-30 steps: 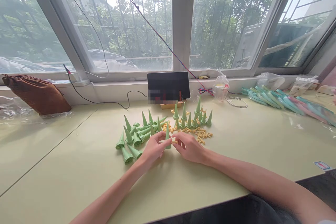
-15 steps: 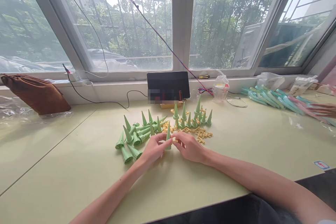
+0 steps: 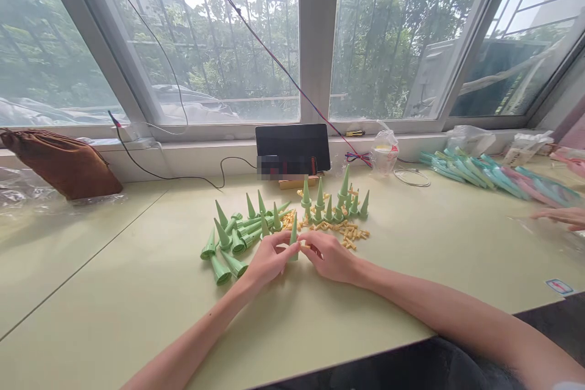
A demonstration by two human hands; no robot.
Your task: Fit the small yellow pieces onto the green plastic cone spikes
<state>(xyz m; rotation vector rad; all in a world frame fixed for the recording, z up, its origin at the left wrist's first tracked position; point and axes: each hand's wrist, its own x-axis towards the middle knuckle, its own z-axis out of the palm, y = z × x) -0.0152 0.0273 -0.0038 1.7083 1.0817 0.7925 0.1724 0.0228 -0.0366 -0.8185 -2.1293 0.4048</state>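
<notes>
My left hand [image 3: 273, 254] is closed on a green plastic cone [image 3: 294, 237], which stands point up between thumb and fingers. In a pinch, my right hand [image 3: 325, 254] holds a small yellow plastic peg [image 3: 305, 246] against the cone's right side; the fingers partly cover the peg. Left of my hands lies a cluster of green cones [image 3: 223, 234], some upright and some on their sides. Beyond my right hand, loose yellow pegs [image 3: 351, 234] are heaped. Behind those pegs, more green cones [image 3: 345, 186] stand upright, with yellow pegs among them.
A dark tablet [image 3: 292, 149] leans at the back by the window. To the left is a brown drawstring bag [image 3: 64, 161]. A plastic-wrapped cup [image 3: 385, 152], a coiled white cable [image 3: 412, 178] and teal and pink strips [image 3: 484, 172] are at right. Another person's hand [image 3: 562, 216] reaches in there.
Another person's hand has come in at the right edge and moved nearer along the table. My hands stay almost in place, the peg still held to the cone.
</notes>
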